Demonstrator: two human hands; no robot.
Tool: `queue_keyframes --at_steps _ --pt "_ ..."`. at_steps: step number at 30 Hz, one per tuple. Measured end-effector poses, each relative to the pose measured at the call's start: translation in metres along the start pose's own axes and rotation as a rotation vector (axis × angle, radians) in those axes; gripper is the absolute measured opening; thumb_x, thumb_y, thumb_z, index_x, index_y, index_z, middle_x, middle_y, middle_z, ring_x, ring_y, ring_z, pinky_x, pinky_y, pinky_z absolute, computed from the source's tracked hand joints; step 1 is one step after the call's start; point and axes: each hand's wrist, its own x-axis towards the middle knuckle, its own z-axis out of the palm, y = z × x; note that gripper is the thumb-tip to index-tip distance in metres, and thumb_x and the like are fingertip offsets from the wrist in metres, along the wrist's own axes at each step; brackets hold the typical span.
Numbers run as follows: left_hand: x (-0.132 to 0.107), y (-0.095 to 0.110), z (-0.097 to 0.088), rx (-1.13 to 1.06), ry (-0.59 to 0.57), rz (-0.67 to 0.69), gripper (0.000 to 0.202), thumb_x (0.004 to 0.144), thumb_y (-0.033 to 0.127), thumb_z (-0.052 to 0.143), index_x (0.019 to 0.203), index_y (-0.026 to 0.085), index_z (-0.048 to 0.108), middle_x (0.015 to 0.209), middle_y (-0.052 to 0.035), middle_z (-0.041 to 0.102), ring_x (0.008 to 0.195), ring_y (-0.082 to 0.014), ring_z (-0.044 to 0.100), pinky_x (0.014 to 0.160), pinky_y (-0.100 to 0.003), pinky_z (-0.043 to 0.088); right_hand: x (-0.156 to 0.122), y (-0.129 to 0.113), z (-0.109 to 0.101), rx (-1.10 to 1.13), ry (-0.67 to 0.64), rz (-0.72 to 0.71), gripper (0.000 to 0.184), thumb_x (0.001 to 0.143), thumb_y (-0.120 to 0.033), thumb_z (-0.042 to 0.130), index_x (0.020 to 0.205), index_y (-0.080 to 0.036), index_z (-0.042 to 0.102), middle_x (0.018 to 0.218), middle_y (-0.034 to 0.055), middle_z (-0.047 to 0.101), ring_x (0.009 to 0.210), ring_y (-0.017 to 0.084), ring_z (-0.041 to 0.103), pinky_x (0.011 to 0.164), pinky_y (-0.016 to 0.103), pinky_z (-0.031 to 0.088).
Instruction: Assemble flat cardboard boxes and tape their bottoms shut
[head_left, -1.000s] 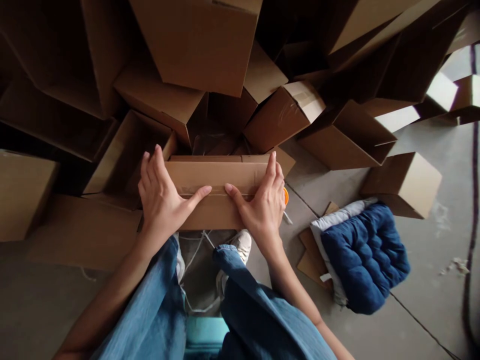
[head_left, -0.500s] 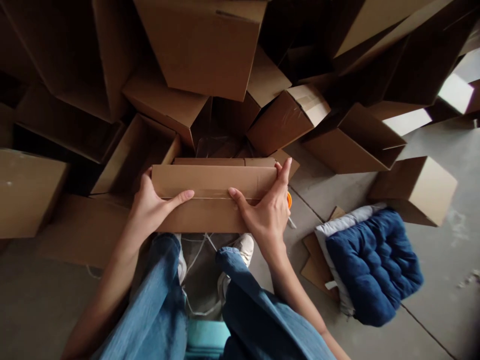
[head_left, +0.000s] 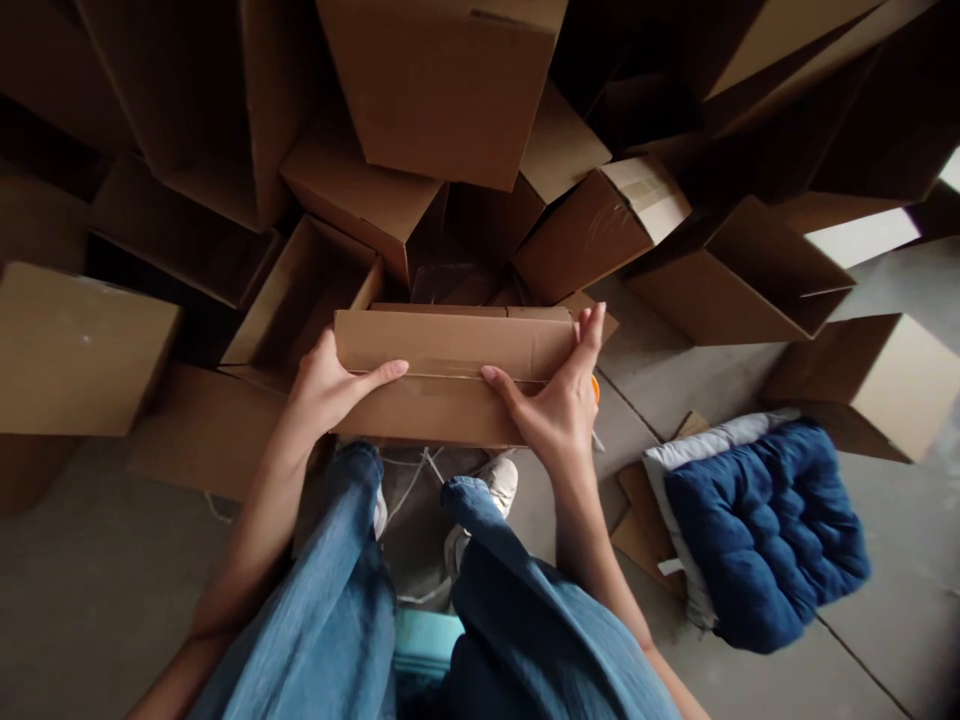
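Grey concrete floor [head_left: 911, 560] spreads beneath a jumbled heap of cardboard boxes [head_left: 450, 95], flat-sided and matte brown, some gaping. Your blue denim jeans [head_left: 322, 600] fill the foreground; off to their right lies a plump, tufted navy cushion [head_left: 765, 540] against a pale padded one [head_left: 716, 438]. Straight ahead of you, the oblong cardboard carton [head_left: 442, 412] sits between your hands, its long axis running left to right, neither hand nearer. Your left hand [head_left: 322, 395] and right hand [head_left: 562, 410] clasp its ends, thumbs [head_left: 388, 372] pressed along its straight seam [head_left: 450, 375]; your left fingers are hidden.
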Motion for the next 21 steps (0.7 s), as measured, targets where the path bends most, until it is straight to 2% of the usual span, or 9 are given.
queue_keyframes --at_steps 2,4,8,11,14,17,19,21 --pt "0.000 -0.001 -0.002 -0.067 -0.043 0.012 0.080 0.058 0.056 0.094 0.123 0.019 0.066 0.126 -0.0176 0.074 0.118 -0.0371 0.071 0.104 -0.053 0.056 0.001 0.004 0.002 0.005 0.017 0.001 0.131 0.080 -0.080 0.066 0.167 -0.027 -0.016 0.174 0.0219 0.014 0.156 0.045 0.029 0.112 0.071 0.042" --pt "-0.001 -0.002 -0.004 -0.136 -0.082 0.008 0.077 0.059 0.054 0.094 0.122 0.019 0.067 0.127 -0.0166 0.075 0.119 -0.0361 0.071 0.104 -0.052 0.057 0.001 0.007 0.002 0.005 0.023 0.023 0.133 0.076 -0.084 0.068 0.168 -0.025 -0.007 0.172 0.0238 0.020 0.154 0.046 0.033 0.111 0.070 0.042" --pt "-0.003 -0.002 -0.003 -0.179 -0.073 -0.029 0.073 0.059 0.055 0.094 0.118 0.019 0.069 0.125 -0.0155 0.076 0.117 -0.0359 0.072 0.103 -0.051 0.058 0.004 0.004 -0.001 0.014 -0.012 0.145 0.127 0.068 -0.088 0.071 0.164 -0.021 0.022 0.157 0.0263 0.046 0.139 0.048 0.051 0.106 0.070 0.045" --pt "-0.004 -0.003 -0.002 -0.162 -0.073 -0.028 0.070 0.061 0.057 0.092 0.117 0.021 0.070 0.123 -0.0144 0.077 0.115 -0.0358 0.073 0.102 -0.051 0.058 0.006 -0.003 -0.004 0.028 -0.042 0.244 0.123 0.064 -0.086 0.075 0.158 -0.020 0.034 0.144 0.0250 0.058 0.129 0.048 0.058 0.103 0.070 0.047" --pt "-0.003 -0.005 -0.005 -0.163 -0.083 -0.026 0.070 0.062 0.057 0.091 0.118 0.020 0.070 0.122 -0.0145 0.078 0.115 -0.0356 0.073 0.101 -0.051 0.059 0.006 -0.006 -0.007 0.044 -0.044 0.276 0.122 0.061 -0.085 0.078 0.156 -0.020 0.038 0.144 0.0236 0.060 0.128 0.047 0.058 0.103 0.069 0.047" --pt "0.000 -0.009 -0.014 -0.236 -0.185 0.000 0.073 0.065 0.055 0.090 0.125 0.018 0.070 0.127 -0.0152 0.076 0.118 -0.0354 0.072 0.101 -0.049 0.060 0.006 0.000 -0.012 0.089 -0.070 0.249 0.119 0.063 -0.082 0.079 0.157 -0.022 0.039 0.148 0.0222 0.058 0.131 0.046 0.057 0.105 0.068 0.047" --pt "0.003 -0.014 -0.022 -0.290 -0.258 0.012 0.076 0.065 0.055 0.089 0.129 0.018 0.070 0.130 -0.0151 0.076 0.121 -0.0357 0.071 0.102 -0.048 0.060 0.005 0.007 -0.017 0.151 -0.122 0.200 0.114 0.070 -0.080 0.077 0.160 -0.023 0.036 0.153 0.0211 0.056 0.135 0.043 0.055 0.109 0.065 0.045" --pt "0.004 -0.018 -0.027 -0.323 -0.277 0.007 0.078 0.064 0.055 0.090 0.130 0.019 0.071 0.131 -0.0152 0.075 0.123 -0.0365 0.069 0.102 -0.048 0.060 0.006 0.015 -0.022 0.247 -0.194 0.156 0.106 0.080 -0.075 0.071 0.163 -0.024 0.032 0.157 0.0186 0.052 0.141 0.039 0.052 0.115 0.061 0.043"
